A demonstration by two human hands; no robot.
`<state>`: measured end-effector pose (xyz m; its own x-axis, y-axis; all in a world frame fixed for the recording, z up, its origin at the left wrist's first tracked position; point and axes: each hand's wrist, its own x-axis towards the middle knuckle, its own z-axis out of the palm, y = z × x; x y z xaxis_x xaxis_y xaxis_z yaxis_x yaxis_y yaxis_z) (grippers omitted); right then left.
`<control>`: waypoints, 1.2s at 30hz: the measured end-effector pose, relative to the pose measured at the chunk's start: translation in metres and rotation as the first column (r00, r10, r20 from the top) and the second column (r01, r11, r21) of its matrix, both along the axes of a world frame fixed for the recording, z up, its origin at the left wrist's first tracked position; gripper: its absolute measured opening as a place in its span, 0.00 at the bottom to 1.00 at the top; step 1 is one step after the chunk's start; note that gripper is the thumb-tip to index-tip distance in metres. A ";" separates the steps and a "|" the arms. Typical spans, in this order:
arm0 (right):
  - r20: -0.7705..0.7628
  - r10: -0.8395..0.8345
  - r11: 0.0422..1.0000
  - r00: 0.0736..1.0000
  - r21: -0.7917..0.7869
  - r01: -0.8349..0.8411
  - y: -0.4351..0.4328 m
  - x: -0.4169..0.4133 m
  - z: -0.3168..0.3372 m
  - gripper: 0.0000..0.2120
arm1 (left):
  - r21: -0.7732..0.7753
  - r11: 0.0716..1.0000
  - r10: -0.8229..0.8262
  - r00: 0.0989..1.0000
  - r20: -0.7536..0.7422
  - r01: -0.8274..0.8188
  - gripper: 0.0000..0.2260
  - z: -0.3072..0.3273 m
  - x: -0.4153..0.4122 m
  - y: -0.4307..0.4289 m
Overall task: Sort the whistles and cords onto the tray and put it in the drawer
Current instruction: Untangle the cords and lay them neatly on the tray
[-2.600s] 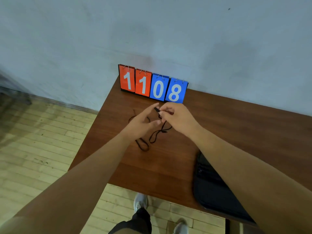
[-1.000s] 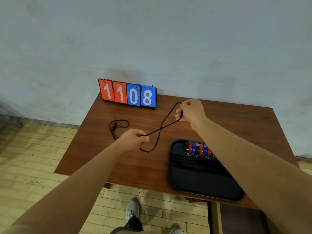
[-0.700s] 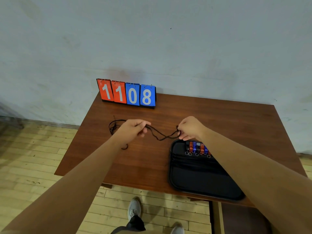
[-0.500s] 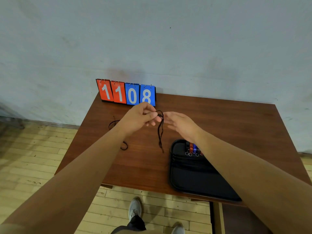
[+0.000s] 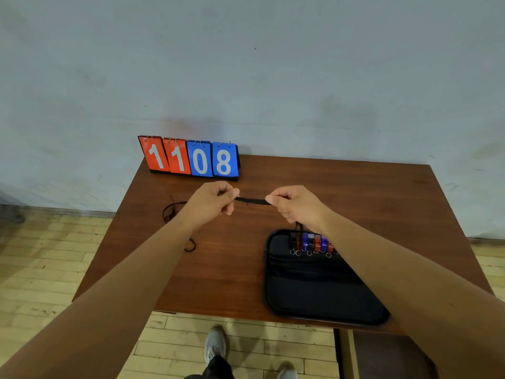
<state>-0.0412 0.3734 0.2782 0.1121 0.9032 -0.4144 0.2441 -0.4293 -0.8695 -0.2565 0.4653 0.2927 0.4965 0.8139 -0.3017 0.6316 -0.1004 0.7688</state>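
A thin black cord (image 5: pixel 252 200), folded into a short flat bundle of several strands, is stretched taut and nearly level between the two hands above the middle of the desk (image 5: pixel 355 198). It looks like soft matte braid, with a loose end dangling below the right hand. The left hand (image 5: pixel 211 203) is curled closed, pinching one end of the bundle between thumb and forefinger; the right hand (image 5: pixel 296 206) is likewise closed, pinching the other end with its fingertips.

A second black cord (image 5: pixel 172 212) lies loose on the desk to the left, partly hidden behind the left forearm, with a small loop of cord (image 5: pixel 190 246) showing just below that arm; whether the two are one piece cannot be told.

Near the right front of the desk sits a black tray (image 5: pixel 314 296), a rounded rectangle with a low raised rim and a dull, fabric-like surface. Along its far end a row of small whistles (image 5: pixel 311 242) in black, red and blue stands packed side by side, glossy, each with a little metal split ring at its near end.

The desk is dark reddish wood with visible grain. At its back left edge a flip scoreboard (image 5: pixel 191 160) stands against the pale, scuffed wall (image 5: pixel 273 77), showing red cards 1 1 and blue cards 0 8. Light wooden floorboards (image 5: pixel 41 255) lie below.
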 end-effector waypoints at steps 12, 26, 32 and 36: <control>0.391 0.087 0.995 0.916 -0.083 -0.058 -0.075 0.079 -0.026 0.09 | -0.132 0.990 -0.051 0.999 -0.004 0.050 0.03 -0.037 0.033 -0.034; 0.544 0.299 0.936 0.784 -0.326 -0.130 -0.209 0.140 -0.121 0.15 | -0.100 0.989 -0.131 0.961 -0.245 0.109 0.05 -0.139 0.062 -0.121; 0.609 0.338 0.916 0.718 -0.387 -0.102 -0.235 0.149 -0.158 0.19 | -0.062 0.997 -0.062 0.958 -0.280 0.047 0.06 -0.173 0.060 -0.144; 0.653 0.276 0.931 0.705 -0.363 -0.028 -0.245 0.154 -0.176 0.18 | -0.034 0.996 -0.086 0.942 -0.324 0.079 0.06 -0.189 0.068 -0.147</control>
<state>0.1129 0.1282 0.1025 0.3472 0.7736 -0.5300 0.8003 -0.5391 -0.2626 -0.1886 0.3185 0.1034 0.4339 0.7662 -0.4740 0.8376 -0.1493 0.5255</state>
